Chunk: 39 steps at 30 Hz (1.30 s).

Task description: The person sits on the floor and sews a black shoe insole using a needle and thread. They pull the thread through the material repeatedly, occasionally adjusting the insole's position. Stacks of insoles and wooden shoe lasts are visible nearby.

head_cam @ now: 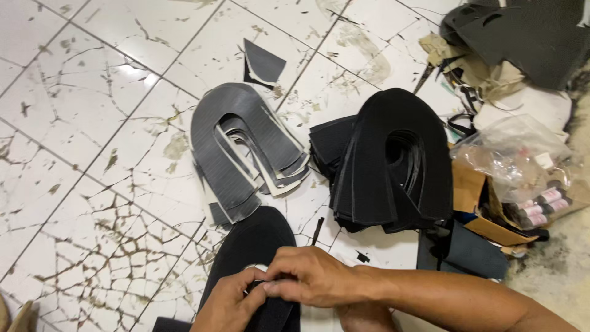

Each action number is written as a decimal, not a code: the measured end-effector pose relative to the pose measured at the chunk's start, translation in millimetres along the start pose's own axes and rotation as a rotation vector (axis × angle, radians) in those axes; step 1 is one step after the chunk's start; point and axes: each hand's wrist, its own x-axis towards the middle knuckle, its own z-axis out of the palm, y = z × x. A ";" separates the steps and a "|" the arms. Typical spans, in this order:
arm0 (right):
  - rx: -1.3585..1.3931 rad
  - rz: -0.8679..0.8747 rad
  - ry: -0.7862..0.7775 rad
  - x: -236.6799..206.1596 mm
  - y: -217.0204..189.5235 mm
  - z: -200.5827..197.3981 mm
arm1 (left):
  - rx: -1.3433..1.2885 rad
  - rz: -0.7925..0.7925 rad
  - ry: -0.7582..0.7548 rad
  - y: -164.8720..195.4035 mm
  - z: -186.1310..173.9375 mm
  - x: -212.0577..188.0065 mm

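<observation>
The person's left hand (230,304) and right hand (310,276) met over a long black oval piece of soft sheet material (249,246), which lay on the cracked white tiled floor (80,123) at the bottom of the view. Both hands were curled nearly closed, fingertips pinching the piece's upper face together, the right hand overlapping the left; what small thing, if any, sat between the fingers could not be told.

Just beyond the black oval piece lay a fanned stack of grey horseshoe-shaped cutouts with pale backing (246,150), and to the right of the piece a thicker stack of black horseshoe-shaped cutouts (390,163), seemingly sorted by colour within reach. Farther right of the piece sat a brown cardboard box (485,227) holding a crumpled clear plastic bag (513,154) with small bottles.
</observation>
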 end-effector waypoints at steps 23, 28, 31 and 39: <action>0.224 0.586 -0.101 67.9 -40.2 7.3 | 0.006 0.562 0.722 14.5 -25.8 -68.3; 0.287 0.585 -0.069 63.7 -29.5 20.5 | 0.120 0.402 0.600 12.5 -13.9 -82.5; 0.383 0.580 -0.044 57.8 -26.6 25.8 | -0.133 0.275 0.539 12.9 -11.1 -81.1; 0.309 0.544 -0.131 43.5 -23.3 36.3 | -0.612 0.158 0.269 -9.5 -15.6 -75.6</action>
